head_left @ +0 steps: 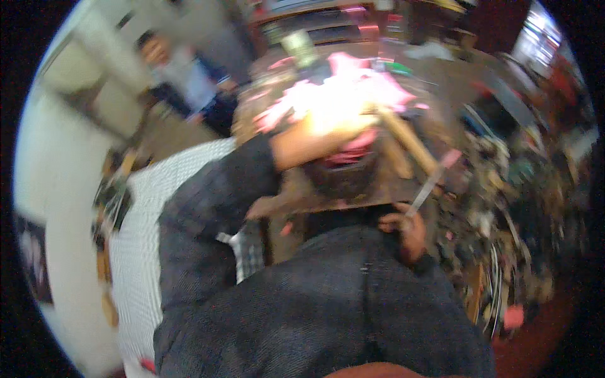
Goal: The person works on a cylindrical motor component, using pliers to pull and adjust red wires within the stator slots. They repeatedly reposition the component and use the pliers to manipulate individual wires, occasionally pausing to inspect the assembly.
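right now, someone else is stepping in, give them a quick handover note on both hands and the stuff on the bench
Left hand: stretched forward over the bright pink material on the bench; glare washes it out, so the grip cannot be told.
Right hand: closed on a thin flat metal strip, likely a blade or ruler, angled up and away.
Between the hands: a dark rounded piece on a brown board, with a wooden stick slanting across.
Right of the bench: a blurred clutter of tools.
Done or left: too blurred to say; pink scraps lie about the bench.
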A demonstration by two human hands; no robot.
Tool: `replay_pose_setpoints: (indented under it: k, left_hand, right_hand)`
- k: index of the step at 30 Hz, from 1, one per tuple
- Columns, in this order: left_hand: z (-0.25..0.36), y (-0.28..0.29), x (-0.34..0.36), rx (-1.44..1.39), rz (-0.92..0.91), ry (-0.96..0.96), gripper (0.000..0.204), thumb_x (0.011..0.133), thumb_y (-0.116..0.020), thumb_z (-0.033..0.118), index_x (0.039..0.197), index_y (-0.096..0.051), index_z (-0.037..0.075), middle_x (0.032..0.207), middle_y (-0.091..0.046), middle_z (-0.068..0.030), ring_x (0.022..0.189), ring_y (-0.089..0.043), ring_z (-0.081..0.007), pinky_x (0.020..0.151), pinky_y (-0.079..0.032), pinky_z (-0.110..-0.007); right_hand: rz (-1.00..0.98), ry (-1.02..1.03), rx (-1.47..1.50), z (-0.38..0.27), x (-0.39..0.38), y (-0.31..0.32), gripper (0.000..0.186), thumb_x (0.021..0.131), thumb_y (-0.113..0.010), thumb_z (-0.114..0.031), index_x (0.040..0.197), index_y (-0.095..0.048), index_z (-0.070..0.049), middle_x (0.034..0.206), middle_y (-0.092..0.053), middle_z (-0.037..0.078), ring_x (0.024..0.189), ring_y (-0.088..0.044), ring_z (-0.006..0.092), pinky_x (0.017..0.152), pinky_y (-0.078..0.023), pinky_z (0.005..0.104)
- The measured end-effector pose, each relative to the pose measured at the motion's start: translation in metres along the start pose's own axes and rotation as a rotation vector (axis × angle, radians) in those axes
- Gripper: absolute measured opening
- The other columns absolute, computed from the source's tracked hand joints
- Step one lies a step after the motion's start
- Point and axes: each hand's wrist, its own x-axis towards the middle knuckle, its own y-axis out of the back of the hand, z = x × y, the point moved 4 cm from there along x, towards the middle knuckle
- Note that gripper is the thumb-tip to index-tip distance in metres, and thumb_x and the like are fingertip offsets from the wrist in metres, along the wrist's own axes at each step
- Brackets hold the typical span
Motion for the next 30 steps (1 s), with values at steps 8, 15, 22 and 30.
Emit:
replay_pose_setpoints:
  k: [8, 15, 22, 30]
  left_hand:
    - [0.023, 0.020, -0.029, -0.355, 0.109, 0.470, 0.022, 0.106, -0.061, 0.019, 0.108, -0.065, -0.003, 0.083, -0.063, -0.0006, 0.072, -0.058, -0.0097, 0.066, -0.047, -0.026]
    - [0.006, 0.013, -0.049, -0.459, 0.118, 0.504, 0.023, 0.108, -0.057, 0.019, 0.110, -0.063, -0.003, 0.081, -0.061, 0.0001, 0.069, -0.056, -0.0077, 0.063, -0.045, -0.024]
    - [0.013, 0.012, -0.046, -0.529, 0.124, 0.582, 0.019, 0.108, -0.058, 0.018, 0.105, -0.063, 0.000, 0.081, -0.062, 0.0007, 0.068, -0.054, -0.0072, 0.062, -0.044, -0.024]
    - [0.009, 0.010, -0.047, -0.472, 0.171, 0.529, 0.021, 0.108, -0.057, 0.019, 0.105, -0.064, -0.001, 0.080, -0.062, 0.0005, 0.069, -0.053, -0.0070, 0.063, -0.044, -0.024]
  right_hand:
    - [-0.130, -0.039, 0.055, -0.020, -0.016, -0.036, 0.046, 0.108, -0.056, -0.036, 0.136, -0.050, 0.000, 0.106, -0.072, 0.015, 0.093, -0.070, 0.0221, 0.082, -0.057, 0.0367]
    - [-0.131, -0.128, -0.042, -0.012, -0.027, -0.040, 0.041, 0.109, -0.054, -0.035, 0.132, -0.053, -0.001, 0.102, -0.071, 0.011, 0.089, -0.069, 0.0179, 0.079, -0.056, 0.0335]
    - [-0.128, -0.105, -0.075, -0.013, -0.027, -0.043, 0.041, 0.109, -0.052, -0.036, 0.132, -0.055, -0.002, 0.100, -0.071, 0.009, 0.087, -0.070, 0.0177, 0.076, -0.058, 0.0336]
    - [-0.115, -0.053, -0.114, -0.012, -0.024, -0.038, 0.049, 0.107, -0.055, -0.041, 0.136, -0.054, -0.001, 0.098, -0.071, 0.011, 0.087, -0.069, 0.0190, 0.077, -0.058, 0.0352]
